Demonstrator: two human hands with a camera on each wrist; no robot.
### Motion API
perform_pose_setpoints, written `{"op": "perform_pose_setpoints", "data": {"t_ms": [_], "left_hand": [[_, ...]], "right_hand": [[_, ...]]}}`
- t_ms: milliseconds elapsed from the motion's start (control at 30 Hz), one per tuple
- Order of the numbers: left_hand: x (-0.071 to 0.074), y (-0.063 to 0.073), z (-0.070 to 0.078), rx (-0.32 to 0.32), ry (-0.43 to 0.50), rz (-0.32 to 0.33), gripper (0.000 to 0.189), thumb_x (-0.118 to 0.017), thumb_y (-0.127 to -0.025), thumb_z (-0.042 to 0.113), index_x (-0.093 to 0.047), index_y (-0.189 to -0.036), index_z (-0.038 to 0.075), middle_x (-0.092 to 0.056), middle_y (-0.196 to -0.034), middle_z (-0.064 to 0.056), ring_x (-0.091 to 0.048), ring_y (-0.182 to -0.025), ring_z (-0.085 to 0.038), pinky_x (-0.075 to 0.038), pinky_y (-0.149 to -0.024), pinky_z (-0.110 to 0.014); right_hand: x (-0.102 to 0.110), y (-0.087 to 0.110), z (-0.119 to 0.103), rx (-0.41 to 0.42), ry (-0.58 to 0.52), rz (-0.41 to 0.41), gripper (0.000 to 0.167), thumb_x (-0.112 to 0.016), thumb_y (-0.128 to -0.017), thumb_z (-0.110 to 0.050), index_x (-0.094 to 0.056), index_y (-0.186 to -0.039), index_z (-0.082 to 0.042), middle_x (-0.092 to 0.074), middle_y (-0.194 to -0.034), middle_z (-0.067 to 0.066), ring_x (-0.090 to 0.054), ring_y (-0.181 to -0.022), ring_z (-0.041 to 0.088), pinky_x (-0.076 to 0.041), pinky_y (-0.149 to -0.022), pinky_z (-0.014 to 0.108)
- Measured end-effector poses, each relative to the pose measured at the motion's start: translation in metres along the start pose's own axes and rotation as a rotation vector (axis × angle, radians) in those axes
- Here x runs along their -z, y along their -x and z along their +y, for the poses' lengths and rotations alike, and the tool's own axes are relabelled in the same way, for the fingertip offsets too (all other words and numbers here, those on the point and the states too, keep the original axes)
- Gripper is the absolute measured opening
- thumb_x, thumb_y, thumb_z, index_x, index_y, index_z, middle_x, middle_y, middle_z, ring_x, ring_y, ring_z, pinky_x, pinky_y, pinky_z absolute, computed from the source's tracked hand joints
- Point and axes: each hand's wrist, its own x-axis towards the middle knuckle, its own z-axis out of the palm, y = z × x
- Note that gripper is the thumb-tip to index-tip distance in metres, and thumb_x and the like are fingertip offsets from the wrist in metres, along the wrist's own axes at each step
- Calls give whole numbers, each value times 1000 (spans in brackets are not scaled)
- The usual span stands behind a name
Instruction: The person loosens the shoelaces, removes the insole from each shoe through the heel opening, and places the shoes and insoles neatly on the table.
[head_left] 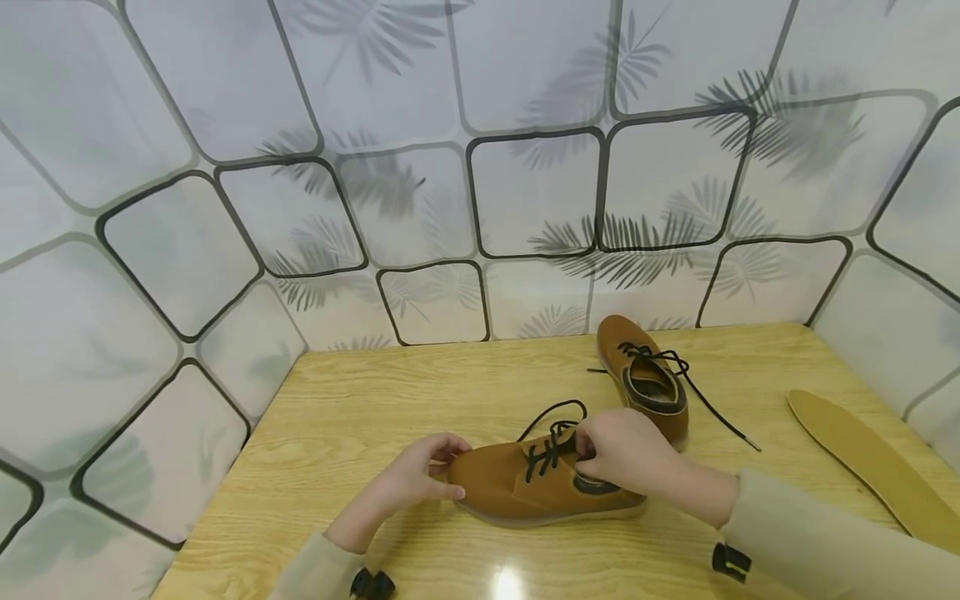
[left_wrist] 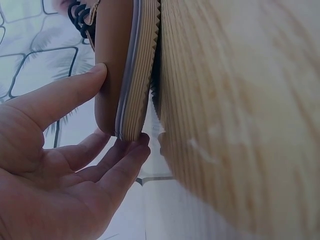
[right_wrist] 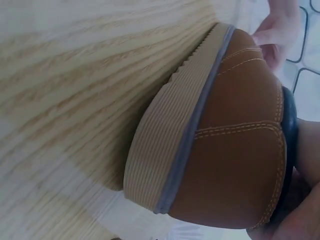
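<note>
A brown lace-up shoe (head_left: 487,475) with black laces lies on its sole, its toe pointing left. My left hand (head_left: 408,479) holds the toe; in the left wrist view the thumb (left_wrist: 97,75) presses the upper while the fingers curl under the front of the ribbed sole (left_wrist: 137,90). At the shoe's opening, my right hand (head_left: 626,450) has its fingers curled in by the tongue and dark collar, where the fingertips are partly hidden. The right wrist view shows the shoe's heel (right_wrist: 225,175) close up, with that hand over the collar (right_wrist: 289,120).
A second brown shoe (head_left: 611,337) stands behind, just beyond the right hand, one loose lace (head_left: 720,406) trailing right. A tan insole (head_left: 862,442) lies at the right edge of the wooden table (head_left: 360,392). Patterned panels (head_left: 536,196) enclose the back and sides.
</note>
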Motion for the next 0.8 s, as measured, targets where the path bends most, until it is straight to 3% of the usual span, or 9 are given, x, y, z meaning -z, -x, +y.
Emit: {"op": "perform_pose_setpoints", "data": {"t_ms": [267, 567, 800], "left_hand": [[-1, 0, 0, -5, -4, -7, 51, -83, -89, -2, -60, -134, -6, -64, -135, -23, -62, -126, -38, -59, -107, -45], [1, 0, -2, 2, 9, -4, 52, -83, -88, -3, -60, -135, -6, -63, -135, -22, -62, -125, -38, -59, -108, -43], [0, 0, 0, -20, 17, -10, 53, -83, -88, -4, -59, -135, -8, -63, -135, -24, -62, -125, -38, -59, -108, -45]], "right_hand": [[-1, 0, 0, -11, -1, 14, 35, -89, -84, -25, -65, -59, -26, -53, -52, -17, -41, -49, 0, -36, -46, 19], [1, 0, 0, 12, 17, -38, 31, -89, -82, -25, -65, -63, -26, -45, -54, -17, -32, -52, 2, -23, -49, 20], [3, 0, -2, -21, 8, -97, 23, -91, -80, -27, -71, -70, -24, -55, -60, -16, -40, -54, 2, -33, -48, 21]]}}
